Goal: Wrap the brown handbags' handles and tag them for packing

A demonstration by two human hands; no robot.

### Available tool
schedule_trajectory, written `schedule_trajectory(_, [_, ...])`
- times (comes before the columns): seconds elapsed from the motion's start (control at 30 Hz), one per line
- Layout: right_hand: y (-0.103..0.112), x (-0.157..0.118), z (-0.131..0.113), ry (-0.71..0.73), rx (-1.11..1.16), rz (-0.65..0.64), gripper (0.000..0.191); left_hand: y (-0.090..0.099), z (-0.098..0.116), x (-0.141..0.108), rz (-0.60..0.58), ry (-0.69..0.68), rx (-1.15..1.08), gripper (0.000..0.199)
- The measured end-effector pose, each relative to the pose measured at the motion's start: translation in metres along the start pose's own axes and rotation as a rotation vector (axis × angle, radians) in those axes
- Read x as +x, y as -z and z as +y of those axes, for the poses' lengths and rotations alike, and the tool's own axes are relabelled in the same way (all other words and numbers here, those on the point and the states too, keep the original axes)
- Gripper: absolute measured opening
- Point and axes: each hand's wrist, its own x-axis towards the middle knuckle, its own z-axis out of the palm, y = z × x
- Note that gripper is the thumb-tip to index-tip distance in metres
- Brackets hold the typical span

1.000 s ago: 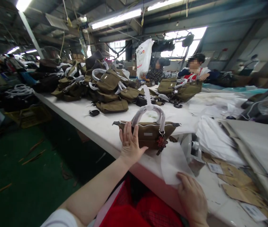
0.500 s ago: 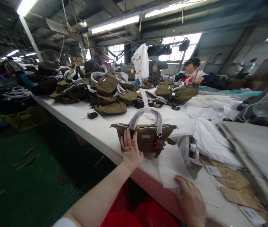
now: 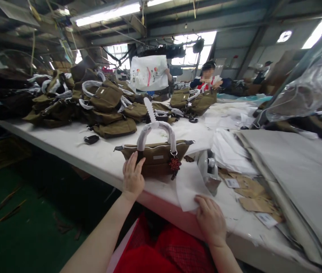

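An olive-brown handbag (image 3: 159,167) stands upright near the table's front edge, its two handles (image 3: 158,131) wrapped in white film. A red-brown charm (image 3: 174,164) hangs at its right handle. My left hand (image 3: 133,177) lies against the bag's lower left front, fingers stretched and thumb apart. Right of the bag lies a thin white paper sheet (image 3: 189,185). Its near right corner is under the curled fingers of my right hand (image 3: 210,218), which appear to pinch it; the thumb is hidden. Just beyond the sheet stands a grey tape dispenser (image 3: 210,172).
Olive bags (image 3: 101,102) with wrapped handles are piled along the table's far side. A small black item (image 3: 91,139) lies left of the handbag. Brown cards (image 3: 253,197) and white sheets (image 3: 229,151) lie at right. Across the table a person (image 3: 206,77) handles bags; another holds a white printed sack (image 3: 149,74).
The view has swung right, so everything sits further left. My left hand has slid toward the bag's left edge. My right hand stays at the paper's corner. The white sack has been spread wide.
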Motion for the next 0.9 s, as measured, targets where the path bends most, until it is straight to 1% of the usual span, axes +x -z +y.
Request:
schedule_trajectory(0.07, [-0.003,-0.001,0.002,0.013,0.003,0.014,0.03,0.011,-0.015,-0.007,0.059,-0.035,-0.026,0.056])
schedule_trajectory(0.1, [-0.004,-0.002,0.003,0.017,0.006,0.019,0.03,0.017,-0.019,-0.012,0.097,-0.019,-0.033,0.053])
schedule_trajectory(0.17, [-0.007,-0.002,0.004,0.021,0.014,0.025,0.03,0.026,-0.02,-0.022,0.161,0.042,-0.036,0.046])
schedule_trajectory(0.23, [-0.006,-0.002,0.003,0.013,0.024,0.019,0.03,0.032,-0.012,-0.026,0.191,0.074,-0.047,0.043])
schedule_trajectory(0.3, [-0.003,-0.001,0.001,-0.016,0.046,0.0,0.031,0.036,0.0,-0.023,0.201,0.069,-0.074,0.045])
schedule_trajectory(0.4, [0.004,0.001,-0.005,-0.082,0.091,-0.048,0.03,0.037,0.017,-0.001,0.228,0.055,-0.12,0.053])
schedule_trajectory(0.5, [0.009,0.003,-0.009,-0.123,0.084,-0.075,0.03,0.028,0.023,0.032,0.248,0.079,-0.119,0.058])
schedule_trajectory(0.57, [0.01,0.004,-0.01,-0.138,0.071,-0.078,0.029,0.015,0.02,0.052,0.217,0.117,-0.101,0.063])
schedule_trajectory(0.63, [0.011,0.004,-0.01,-0.15,0.071,-0.075,0.029,0.0,0.014,0.066,0.165,0.16,-0.097,0.067])
schedule_trajectory(0.7, [0.012,0.004,-0.01,-0.157,0.077,-0.069,0.029,-0.013,0.002,0.073,0.123,0.226,-0.072,0.061])
schedule_trajectory(0.77, [0.013,0.004,-0.011,-0.162,0.082,-0.063,0.029,-0.019,-0.014,0.076,0.088,0.299,-0.005,0.049])
schedule_trajectory(0.83, [0.013,0.004,-0.011,-0.166,0.085,-0.061,0.029,-0.02,-0.031,0.076,0.047,0.319,0.036,0.041])
schedule_trajectory(0.9, [0.014,0.004,-0.011,-0.166,0.088,-0.062,0.029,-0.018,-0.046,0.076,0.012,0.301,0.02,0.041])
